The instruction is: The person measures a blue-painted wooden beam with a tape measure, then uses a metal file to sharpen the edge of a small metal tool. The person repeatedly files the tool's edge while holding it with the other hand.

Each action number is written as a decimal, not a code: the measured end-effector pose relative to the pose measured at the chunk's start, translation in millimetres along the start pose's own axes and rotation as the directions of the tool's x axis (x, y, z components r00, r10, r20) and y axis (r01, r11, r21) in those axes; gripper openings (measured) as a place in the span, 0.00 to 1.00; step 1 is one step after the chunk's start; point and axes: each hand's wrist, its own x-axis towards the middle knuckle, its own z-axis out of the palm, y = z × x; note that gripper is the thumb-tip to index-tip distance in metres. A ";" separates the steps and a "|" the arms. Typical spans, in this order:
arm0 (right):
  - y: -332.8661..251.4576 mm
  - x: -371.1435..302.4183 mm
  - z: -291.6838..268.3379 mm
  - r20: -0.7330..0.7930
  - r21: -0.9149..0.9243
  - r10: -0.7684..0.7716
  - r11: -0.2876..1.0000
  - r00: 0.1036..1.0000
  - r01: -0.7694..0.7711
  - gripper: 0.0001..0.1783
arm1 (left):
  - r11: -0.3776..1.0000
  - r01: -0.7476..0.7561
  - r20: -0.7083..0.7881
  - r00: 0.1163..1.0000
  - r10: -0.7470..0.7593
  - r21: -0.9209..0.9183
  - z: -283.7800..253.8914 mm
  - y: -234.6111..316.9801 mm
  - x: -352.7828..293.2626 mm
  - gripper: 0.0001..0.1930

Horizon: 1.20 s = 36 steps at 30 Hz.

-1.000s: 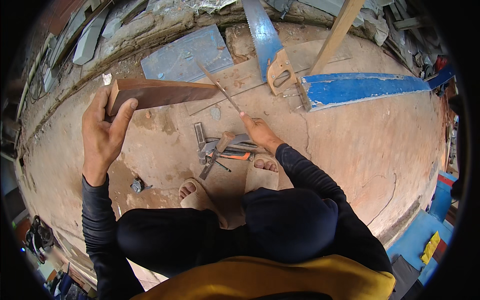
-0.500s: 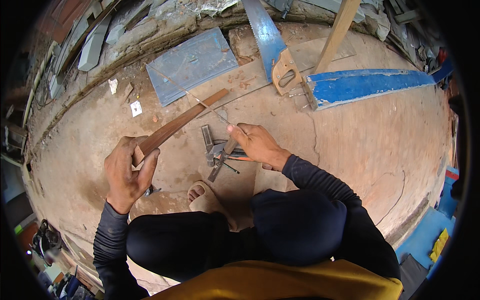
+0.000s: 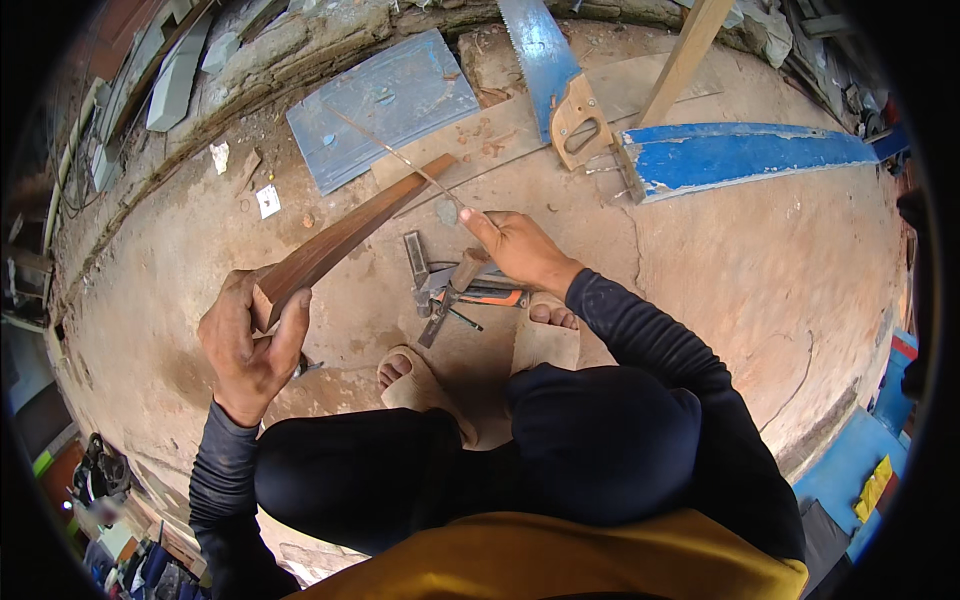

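Observation:
My left hand (image 3: 252, 345) is closed around the near end of a long, dark reddish-brown wooden strip (image 3: 340, 245), which slants away up and to the right. The strip's cut end shows between the thumb and fingers. My right hand (image 3: 525, 250) grips a thin, straight, rod-like tool (image 3: 395, 155), its thumb laid along it. That rod points up and left, crossing the strip near its far end; whether they touch I cannot tell. The rod's rear end is hidden inside the hand. On the floor below lie a try square (image 3: 416, 258), a wooden-handled tool (image 3: 455, 292) and an orange-and-black tool (image 3: 495, 297).
A handsaw (image 3: 580, 120) with a wooden handle leans beside a blue painted beam (image 3: 750, 160). A worn blue-grey board (image 3: 385, 110) lies ahead at the left, next to a thin flat plank (image 3: 510, 130). An upright timber (image 3: 685, 60) stands behind. My sandalled feet (image 3: 415, 385) are close below.
My right hand has moved a little forward with the rod. The wooden strip has turned slightly in my left hand, showing more of its side. The whole view has shifted slightly.

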 end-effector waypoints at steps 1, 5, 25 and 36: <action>4.0 3.5 -0.2 -0.090 0.015 0.097 0.995 0.991 -0.096 0.42 | 0.997 0.037 -0.002 0.999 -0.037 0.063 0.2 -2.9 0.0 0.17; 31.5 7.9 6.7 0.093 -0.041 -0.337 0.939 0.937 0.342 0.40 | 0.989 0.148 -0.004 0.989 -0.148 0.028 -1.4 -10.9 -6.6 0.15; 172.5 -42.1 -10.2 -0.263 0.382 0.524 0.827 0.810 -0.411 0.40 | 0.677 0.545 0.108 0.811 -0.574 -0.494 -13.9 -119.9 -3.1 0.43; 75.0 -57.2 -34.2 -0.362 0.442 0.245 0.895 0.899 -0.066 0.33 | 0.872 0.345 0.110 0.908 -0.404 0.348 -46.3 -44.3 78.9 0.33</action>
